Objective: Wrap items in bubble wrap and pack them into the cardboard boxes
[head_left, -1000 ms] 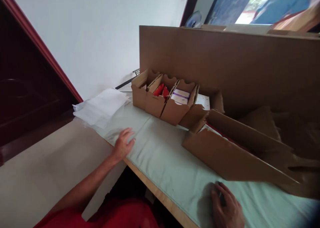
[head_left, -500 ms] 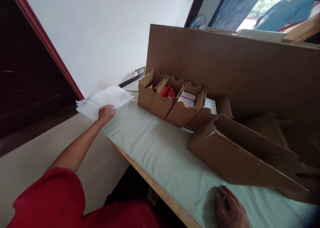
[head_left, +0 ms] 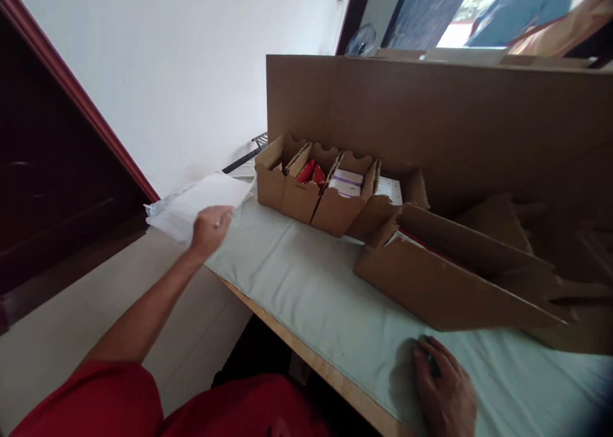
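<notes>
The left hand (head_left: 211, 228) reaches out to the far left end of the table (head_left: 311, 296), fingers curled tight on the near edge of the white sheets (head_left: 189, 202). They lie as a thin, pale stack hanging partly over the table's corner; whether they are paper or plastic film is hard to make out. The thumb side of the hand is turned away, so the exact pinch is hidden.

The right hand (head_left: 445, 395) rests palm down on the pale green cloth near the front edge, well apart from the left one, with the fingers loosely bent. A dark patch shows between two fingers, and I cannot tell whether anything lies beneath the palm. The wrist is cut off by the bottom of the view.

Behind the sheets stands a row of small cardboard boxes (head_left: 297, 197), open-topped and touching one another. One holds red packets (head_left: 310, 172), the next white packets with a purple band (head_left: 345, 185) — the first box's contents are hidden by its wall. To the right lies a long cardboard tray (head_left: 445, 290), its far end blurred. A tall cardboard sheet (head_left: 431, 117) stands upright behind everything, hiding most of what is beyond it.
</notes>
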